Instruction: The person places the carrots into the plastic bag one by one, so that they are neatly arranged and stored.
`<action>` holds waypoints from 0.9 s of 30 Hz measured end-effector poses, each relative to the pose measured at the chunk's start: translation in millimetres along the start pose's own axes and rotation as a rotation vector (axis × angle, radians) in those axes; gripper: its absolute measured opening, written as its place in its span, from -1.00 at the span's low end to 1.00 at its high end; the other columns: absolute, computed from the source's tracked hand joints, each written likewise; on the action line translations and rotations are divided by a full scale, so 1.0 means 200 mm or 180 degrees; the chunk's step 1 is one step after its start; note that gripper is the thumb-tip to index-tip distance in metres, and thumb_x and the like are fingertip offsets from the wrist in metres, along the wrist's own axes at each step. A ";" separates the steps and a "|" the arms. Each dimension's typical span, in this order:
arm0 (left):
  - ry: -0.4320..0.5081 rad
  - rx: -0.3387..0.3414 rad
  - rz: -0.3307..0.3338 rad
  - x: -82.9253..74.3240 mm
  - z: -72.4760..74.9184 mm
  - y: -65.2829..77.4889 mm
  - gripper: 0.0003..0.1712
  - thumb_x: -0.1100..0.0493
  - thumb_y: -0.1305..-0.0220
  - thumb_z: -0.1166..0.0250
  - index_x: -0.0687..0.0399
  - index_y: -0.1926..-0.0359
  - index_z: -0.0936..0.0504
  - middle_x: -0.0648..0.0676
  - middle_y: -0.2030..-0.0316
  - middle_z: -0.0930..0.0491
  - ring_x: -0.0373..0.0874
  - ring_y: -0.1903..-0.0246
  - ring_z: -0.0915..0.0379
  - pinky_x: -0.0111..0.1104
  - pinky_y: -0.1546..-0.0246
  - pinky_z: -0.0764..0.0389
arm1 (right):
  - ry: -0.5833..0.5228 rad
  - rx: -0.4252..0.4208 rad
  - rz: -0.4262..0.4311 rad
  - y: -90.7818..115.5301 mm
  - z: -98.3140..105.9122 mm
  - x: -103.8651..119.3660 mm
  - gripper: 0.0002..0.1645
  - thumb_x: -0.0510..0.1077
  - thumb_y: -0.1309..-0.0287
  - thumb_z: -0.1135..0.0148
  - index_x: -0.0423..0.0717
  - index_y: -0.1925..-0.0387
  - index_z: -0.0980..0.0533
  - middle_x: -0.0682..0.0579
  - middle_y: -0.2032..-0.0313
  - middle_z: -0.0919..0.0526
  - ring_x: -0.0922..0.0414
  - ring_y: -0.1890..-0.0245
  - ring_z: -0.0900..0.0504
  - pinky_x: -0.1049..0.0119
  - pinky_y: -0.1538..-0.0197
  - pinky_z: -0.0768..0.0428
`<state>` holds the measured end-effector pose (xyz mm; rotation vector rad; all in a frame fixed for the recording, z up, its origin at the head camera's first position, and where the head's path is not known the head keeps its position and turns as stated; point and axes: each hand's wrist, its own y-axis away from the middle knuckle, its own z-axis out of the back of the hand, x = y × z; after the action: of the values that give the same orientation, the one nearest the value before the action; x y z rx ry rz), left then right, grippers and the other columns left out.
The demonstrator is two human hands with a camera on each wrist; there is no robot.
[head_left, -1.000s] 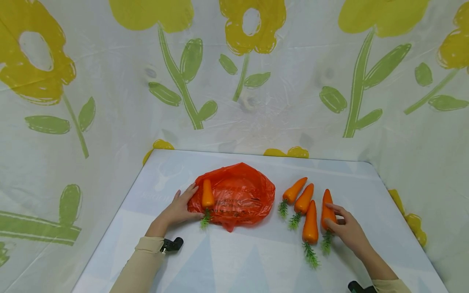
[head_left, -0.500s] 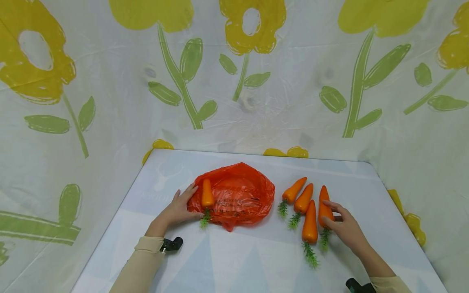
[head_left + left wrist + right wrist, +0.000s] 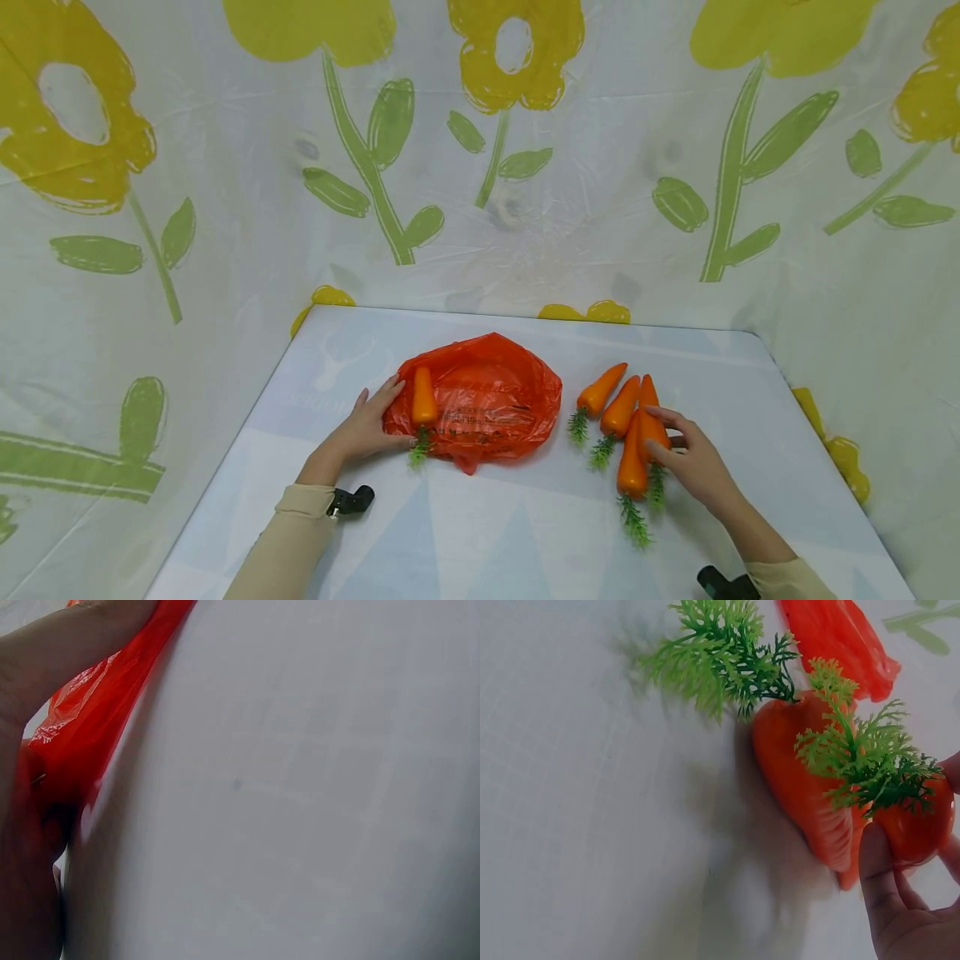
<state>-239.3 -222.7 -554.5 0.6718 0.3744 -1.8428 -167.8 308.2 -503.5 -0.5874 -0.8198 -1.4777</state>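
A red plastic bag [image 3: 498, 408] lies spread on the table, its mouth towards me. My left hand [image 3: 367, 429] grips the bag's left edge between thumb and fingers; the left wrist view shows red plastic [image 3: 97, 712] beside the hand. One toy carrot [image 3: 423, 398] with green leaves sits at the bag's left side. To the right of the bag lie three more carrots, the nearest carrot [image 3: 632, 473] pointing away from me. My right hand [image 3: 697, 462] holds another carrot [image 3: 922, 825] by thumb and fingers, raised against or just over that nearest one.
The pale table [image 3: 495, 525] has blue triangle prints. Flower-patterned sheeting [image 3: 585, 233] closes off the back and sides. Two carrots, a far carrot [image 3: 602, 392] and a middle carrot [image 3: 621, 408], lie between the bag and the held one.
My right hand has moved left with its carrot, from apart to right up against the other carrots. The left hand and bag have stayed in place.
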 end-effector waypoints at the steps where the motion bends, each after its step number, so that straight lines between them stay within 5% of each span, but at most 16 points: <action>1: 0.0002 -0.0004 0.0004 0.00 0.00 0.00 0.25 -0.24 -0.05 -0.53 0.20 -0.58 -0.11 0.22 -0.59 0.04 0.27 -0.54 0.12 0.20 -0.50 0.34 | 0.0007 0.0002 0.0007 0.00 0.00 0.00 -0.24 0.10 -0.40 -0.24 -0.05 -0.49 -0.28 -0.30 -0.35 -0.32 -0.16 -0.08 -0.46 0.24 0.09 -0.58; 27: -0.0103 -0.0029 0.0016 0.01 -0.01 -0.01 0.29 -0.31 -0.02 -0.51 0.17 -0.59 -0.10 0.19 -0.60 0.04 0.23 -0.54 0.07 0.17 -0.52 0.32 | -0.0006 0.0077 0.0289 -0.08 -0.07 0.12 -0.30 0.05 -0.39 -0.27 -0.03 -0.46 -0.33 -0.26 -0.31 -0.38 -0.12 -0.02 -0.47 0.21 0.14 -0.59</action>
<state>-240.6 -223.8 -557.1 0.6354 0.3595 -1.8442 -183.1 282.0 -496.6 -0.6004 -0.8013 -1.3830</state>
